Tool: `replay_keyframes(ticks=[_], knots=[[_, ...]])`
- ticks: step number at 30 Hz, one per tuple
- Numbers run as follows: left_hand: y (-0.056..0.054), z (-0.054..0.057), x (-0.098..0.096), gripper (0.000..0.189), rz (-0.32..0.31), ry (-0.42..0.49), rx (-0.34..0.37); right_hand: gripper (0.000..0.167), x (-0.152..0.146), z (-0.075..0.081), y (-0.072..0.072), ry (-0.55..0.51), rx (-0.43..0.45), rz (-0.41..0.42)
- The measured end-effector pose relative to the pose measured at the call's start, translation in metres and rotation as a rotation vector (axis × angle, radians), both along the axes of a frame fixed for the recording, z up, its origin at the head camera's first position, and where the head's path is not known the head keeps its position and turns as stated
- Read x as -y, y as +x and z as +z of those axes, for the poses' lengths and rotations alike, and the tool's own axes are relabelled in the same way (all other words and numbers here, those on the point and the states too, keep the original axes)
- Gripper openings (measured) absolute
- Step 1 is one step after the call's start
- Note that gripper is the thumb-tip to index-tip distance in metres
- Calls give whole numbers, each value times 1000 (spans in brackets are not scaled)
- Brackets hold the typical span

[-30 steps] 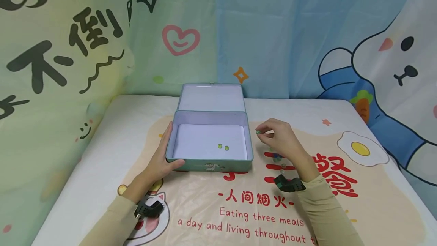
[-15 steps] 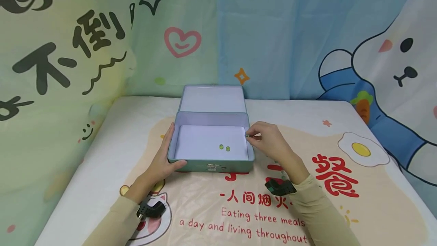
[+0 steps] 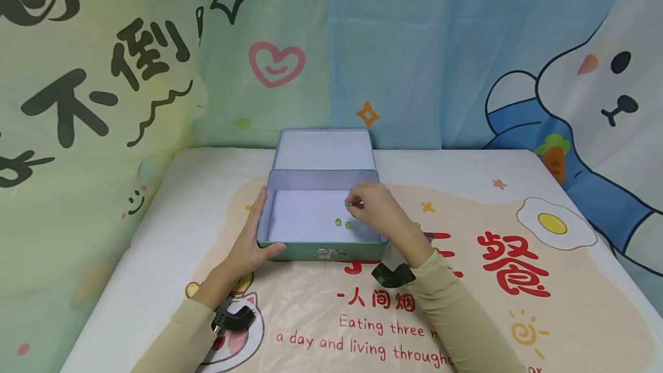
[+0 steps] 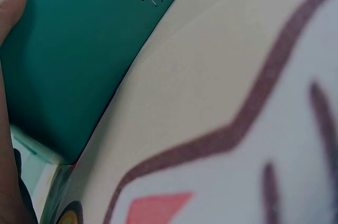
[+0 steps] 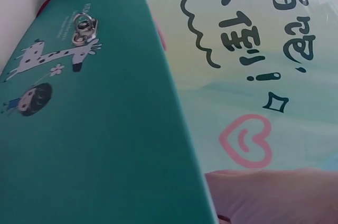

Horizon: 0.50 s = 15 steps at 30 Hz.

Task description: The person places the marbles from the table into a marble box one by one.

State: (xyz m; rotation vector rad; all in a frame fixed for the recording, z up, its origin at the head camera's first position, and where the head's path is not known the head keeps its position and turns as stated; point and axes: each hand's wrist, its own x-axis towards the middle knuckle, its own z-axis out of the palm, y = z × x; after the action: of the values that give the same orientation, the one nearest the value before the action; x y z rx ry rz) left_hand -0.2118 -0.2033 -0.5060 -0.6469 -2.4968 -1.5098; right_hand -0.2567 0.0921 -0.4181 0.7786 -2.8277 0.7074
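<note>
In the head view, a green tin box (image 3: pixel 322 251) with a pale lining stands with its lid (image 3: pixel 325 148) tipped back. Two small green marbles, a left one (image 3: pixel 338 222) and a right one (image 3: pixel 348 225), lie on its floor. My right hand (image 3: pixel 380 209) is over the box's right half, pinching a small green marble (image 3: pixel 347 204) between thumb and fingertips, above the two others. My left hand (image 3: pixel 248 240) rests against the left front corner, fingers straight along the side, thumb on the front. The left wrist view shows that thumb (image 4: pixel 11 5) against the printed green wall.
Small dark round things (image 3: pixel 429 237) lie on the cloth, partly hidden behind my right wrist. A printed tablecloth (image 3: pixel 580 304) covers the table. A patterned curtain (image 3: pixel 383 45) hangs behind it.
My right hand has moved left from the cloth beside the box to over its inside, with the pinched marble. My left hand has stayed at the box's corner.
</note>
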Motion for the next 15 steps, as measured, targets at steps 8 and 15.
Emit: replay_keyframes(ticks=[8, 15], knots=[[1, 1, 1, 111, 4, -9, -12, 7, 10, -3, -11, 170, 26, 75], [1, 0, 1, 111, -4, -4, -18, 5, 17, -9, -19, 302, 37, 123]])
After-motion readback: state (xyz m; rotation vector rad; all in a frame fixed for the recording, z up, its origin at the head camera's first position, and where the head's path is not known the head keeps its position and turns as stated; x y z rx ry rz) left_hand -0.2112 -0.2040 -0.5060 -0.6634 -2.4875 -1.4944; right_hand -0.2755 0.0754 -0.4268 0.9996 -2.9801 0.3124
